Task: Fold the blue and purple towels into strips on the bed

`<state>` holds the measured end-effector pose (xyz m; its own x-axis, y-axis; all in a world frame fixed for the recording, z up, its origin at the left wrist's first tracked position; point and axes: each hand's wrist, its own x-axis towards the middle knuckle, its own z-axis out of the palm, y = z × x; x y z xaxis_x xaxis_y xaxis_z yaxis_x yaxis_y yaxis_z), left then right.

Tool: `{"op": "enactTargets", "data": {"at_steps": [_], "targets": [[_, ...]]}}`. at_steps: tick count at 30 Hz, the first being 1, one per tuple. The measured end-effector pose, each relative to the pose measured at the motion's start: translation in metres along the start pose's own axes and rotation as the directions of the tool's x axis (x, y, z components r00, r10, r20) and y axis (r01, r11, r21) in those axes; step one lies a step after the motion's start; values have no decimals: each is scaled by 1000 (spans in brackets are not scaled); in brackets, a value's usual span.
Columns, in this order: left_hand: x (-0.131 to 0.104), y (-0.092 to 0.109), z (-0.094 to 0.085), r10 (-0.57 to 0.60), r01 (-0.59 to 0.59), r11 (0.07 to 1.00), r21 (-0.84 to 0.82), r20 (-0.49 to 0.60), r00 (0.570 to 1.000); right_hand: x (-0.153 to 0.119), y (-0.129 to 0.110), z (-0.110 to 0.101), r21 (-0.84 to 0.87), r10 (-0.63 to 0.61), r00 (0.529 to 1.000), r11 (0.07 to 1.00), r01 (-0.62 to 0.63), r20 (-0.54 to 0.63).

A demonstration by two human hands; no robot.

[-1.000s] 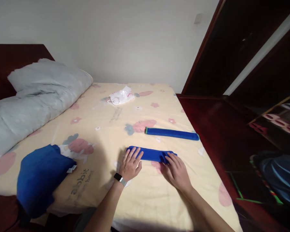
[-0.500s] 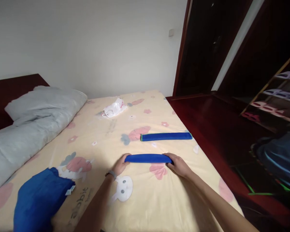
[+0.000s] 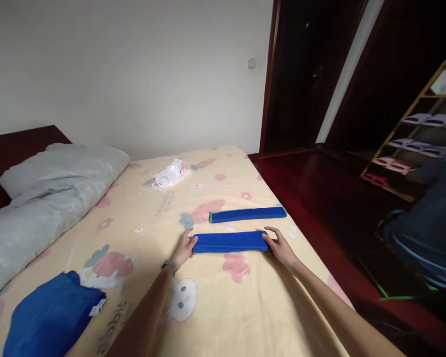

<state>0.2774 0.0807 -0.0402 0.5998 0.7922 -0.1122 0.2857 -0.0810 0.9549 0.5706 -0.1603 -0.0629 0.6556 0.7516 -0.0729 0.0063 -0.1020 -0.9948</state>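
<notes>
A blue cloth, likely a towel (image 3: 230, 242), is folded into a flat strip on the patterned bed sheet in front of me. My left hand (image 3: 183, 249) grips its left end, thumb on top and index finger raised off it. At the right end, my right hand (image 3: 278, 246) pinches the edge with its thumb, the index finger lifted likewise. Just beyond lies a second folded blue strip (image 3: 249, 214) with green edging, apart from both hands. A crumpled blue cloth (image 3: 52, 315) with a white tag rests at the lower left.
A white plastic bag (image 3: 171, 173) sits farther back on the bed sheet (image 3: 282, 307). A grey quilt (image 3: 67, 198) is heaped along the left. Past the bed's right edge are a dark red floor, a slipper rack (image 3: 412, 134) and a dark blue shape (image 3: 427, 228).
The folded cloth now shows a wider, flatter face between my hands. My index fingers have lifted away from its ends. The view has shifted slightly to the right.
</notes>
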Motion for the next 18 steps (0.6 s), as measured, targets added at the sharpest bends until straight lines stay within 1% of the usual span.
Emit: {"op": "enactTargets", "data": {"at_steps": [2,5,8,10,13,16,18], "targets": [[10,8,19,5,-4,1000,-30,37,999,6,3,-14,18,5,999,1000,-4,-46],[32,20,51,6,1,997,-80,86,996,24,3,-37,38,1,993,999,4,-122],[56,31,81,-14,29,988,-151,100,995,48,0,-59,57,-2,981,998,14,-192],[66,38,96,-30,53,976,-212,109,994,59,-3,-71,79,9,978,997,8,-208],[66,43,106,-47,88,948,-307,137,989,62,-4,-83,121,26,984,993,-5,-174],[56,45,104,-59,122,922,-367,177,982,52,-3,-90,133,13,994,991,1,-108],[48,45,101,-72,148,913,-380,207,976,43,-1,-95,121,1,996,993,10,-87]]}}
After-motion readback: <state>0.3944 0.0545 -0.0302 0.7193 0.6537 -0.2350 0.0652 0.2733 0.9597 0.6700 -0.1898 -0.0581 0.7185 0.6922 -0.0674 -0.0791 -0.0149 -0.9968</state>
